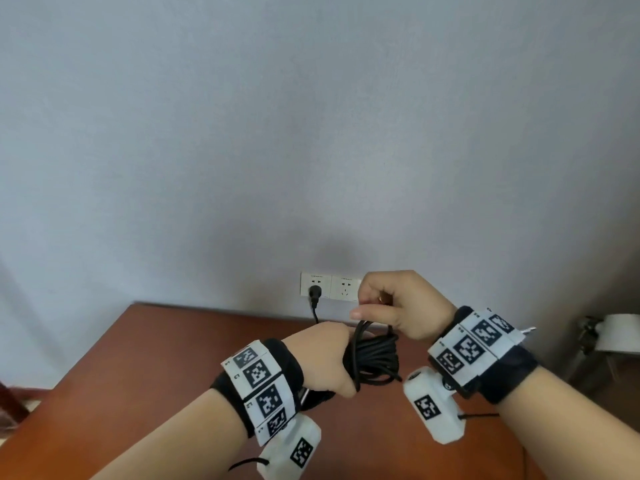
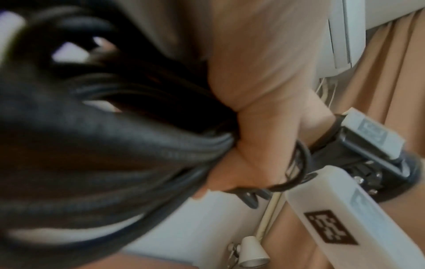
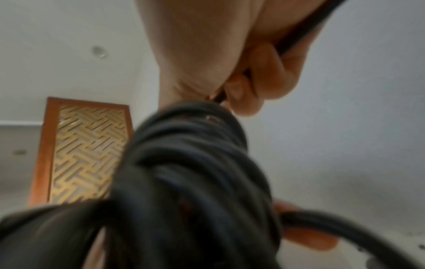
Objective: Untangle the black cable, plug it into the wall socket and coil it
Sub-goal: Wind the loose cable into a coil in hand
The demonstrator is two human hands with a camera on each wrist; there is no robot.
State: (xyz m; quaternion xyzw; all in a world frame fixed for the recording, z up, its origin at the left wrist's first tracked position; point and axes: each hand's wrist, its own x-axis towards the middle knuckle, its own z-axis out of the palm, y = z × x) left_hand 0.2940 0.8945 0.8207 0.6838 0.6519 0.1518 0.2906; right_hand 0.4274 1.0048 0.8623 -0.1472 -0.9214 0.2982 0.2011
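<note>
L hand (image 1: pixel 320 358) grips the coiled black cable (image 1: pixel 375 358) over the wooden table (image 1: pixel 145 368). R hand (image 1: pixel 398 303), just above the coil, pinches a strand. Beyond, plug (image 1: pixel 313 295) sits in wall socket (image 1: pixel 316 286), L of 2nd outlet (image 1: pixel 345 287).

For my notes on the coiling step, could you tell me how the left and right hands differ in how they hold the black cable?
The left hand grips the whole bundle of the black cable low, above the table; the right hand sits higher, nearer the wall socket, pinching only a strand or two that rise from the bundle. Both hold the same cable.
</note>
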